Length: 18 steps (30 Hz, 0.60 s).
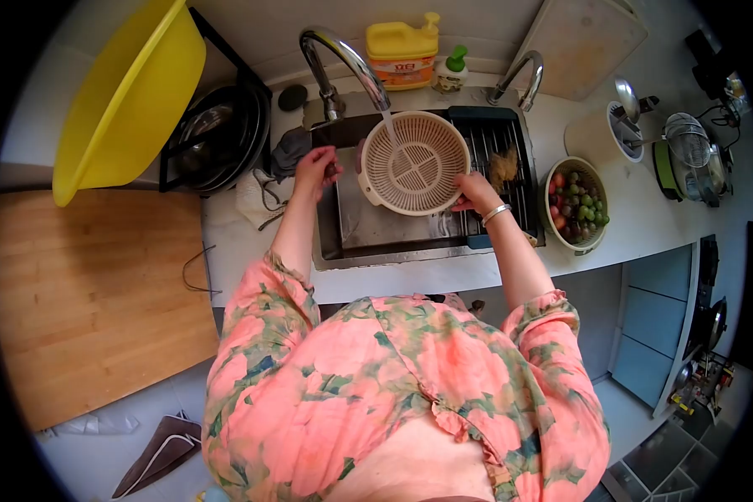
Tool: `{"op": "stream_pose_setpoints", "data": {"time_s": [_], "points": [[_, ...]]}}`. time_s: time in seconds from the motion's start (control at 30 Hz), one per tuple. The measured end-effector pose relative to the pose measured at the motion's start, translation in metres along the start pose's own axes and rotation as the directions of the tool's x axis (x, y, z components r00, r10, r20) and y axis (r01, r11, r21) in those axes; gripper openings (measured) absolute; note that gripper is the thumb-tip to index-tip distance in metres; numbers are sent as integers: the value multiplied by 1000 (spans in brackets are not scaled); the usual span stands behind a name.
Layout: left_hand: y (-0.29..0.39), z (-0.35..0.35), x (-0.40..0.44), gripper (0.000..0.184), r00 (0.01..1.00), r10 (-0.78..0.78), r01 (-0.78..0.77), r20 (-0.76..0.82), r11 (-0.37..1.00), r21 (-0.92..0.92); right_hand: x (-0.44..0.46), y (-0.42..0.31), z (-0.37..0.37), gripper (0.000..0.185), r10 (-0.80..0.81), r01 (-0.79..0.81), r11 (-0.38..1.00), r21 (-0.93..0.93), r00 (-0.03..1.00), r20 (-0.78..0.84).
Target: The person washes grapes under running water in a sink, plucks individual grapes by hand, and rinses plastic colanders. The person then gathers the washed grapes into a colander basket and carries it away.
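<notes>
A beige plastic colander (pixel 417 163) with slotted sides and base is held over the sink (pixel 356 222), with water running into it from the chrome faucet (pixel 343 58). My right hand (pixel 475 194) grips the colander's right rim, a bracelet on its wrist. Left of the colander, my left hand (pixel 316 170) is over the sink's left edge, below the faucet's base. Its fingers are curled together around something small and dark that I cannot make out. A second colander (pixel 552 219) on the counter at right holds several red and green fruits (pixel 579 205).
A dark drying rack (pixel 523 188) with a brown scrubber (pixel 503 167) covers the sink's right side. Behind stand a yellow detergent jug (pixel 402 54), a green-topped pump bottle (pixel 452 71) and a second faucet (pixel 519 71). A yellow basin (pixel 134 92) and cutting board (pixel 100 293) are at left.
</notes>
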<state>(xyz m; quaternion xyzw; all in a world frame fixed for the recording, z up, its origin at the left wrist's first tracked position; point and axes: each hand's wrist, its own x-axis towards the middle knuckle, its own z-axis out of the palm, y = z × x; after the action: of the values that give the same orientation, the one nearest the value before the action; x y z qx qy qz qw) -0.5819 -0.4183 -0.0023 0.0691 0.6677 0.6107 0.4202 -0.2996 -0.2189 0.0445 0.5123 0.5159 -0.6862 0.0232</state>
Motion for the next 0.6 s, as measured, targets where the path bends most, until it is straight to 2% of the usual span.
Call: {"op": "stream_pose_setpoints", "data": {"time_s": [0.03,0.07,0.13,0.17,0.27,0.33,0.37,0.47,0.5,0.53,0.57,0.6], "points": [[-9,-1,-6,31,991,-129,135,44,968,-210,0,1,-1,20,-7,7,1000,15,1000,-5],[-18,-1,-13,31,990,-132,139,45,968,-208,2,4,-2,20,-4,4,1000,17,1000,-5],[-38,2,-28,24,979,-185,204,87,865,-458,7,8,-3,20,1,-1,999,47,1000,8],[-46,2,-34,24,979,-185,205,87,866,-456,7,9,-6,20,1,-2,999,49,1000,8],[-65,2,-52,21,948,-295,300,119,705,-643,9,9,-8,17,19,-31,989,147,996,82],[-72,2,-62,20,947,-300,301,116,703,-644,27,18,3,14,96,-109,923,370,994,52],[-75,2,-67,19,946,-304,304,116,699,-647,38,20,12,11,126,-146,922,359,989,79],[-97,-10,-69,16,940,-332,311,84,726,-613,47,10,25,13,186,-183,982,-33,950,251],[-106,-16,-70,16,935,-347,321,74,738,-594,37,-2,19,16,160,-126,981,-150,958,238],[-109,-18,-72,15,928,-354,363,120,777,-515,42,-7,5,17,182,-134,964,-231,963,199],[-111,-18,-72,15,928,-353,362,121,774,-519,47,-15,-10,17,198,-143,940,-309,968,154],[-108,-14,-75,16,911,-390,406,131,796,-450,37,-32,-17,14,152,-105,925,-364,983,105]]}}
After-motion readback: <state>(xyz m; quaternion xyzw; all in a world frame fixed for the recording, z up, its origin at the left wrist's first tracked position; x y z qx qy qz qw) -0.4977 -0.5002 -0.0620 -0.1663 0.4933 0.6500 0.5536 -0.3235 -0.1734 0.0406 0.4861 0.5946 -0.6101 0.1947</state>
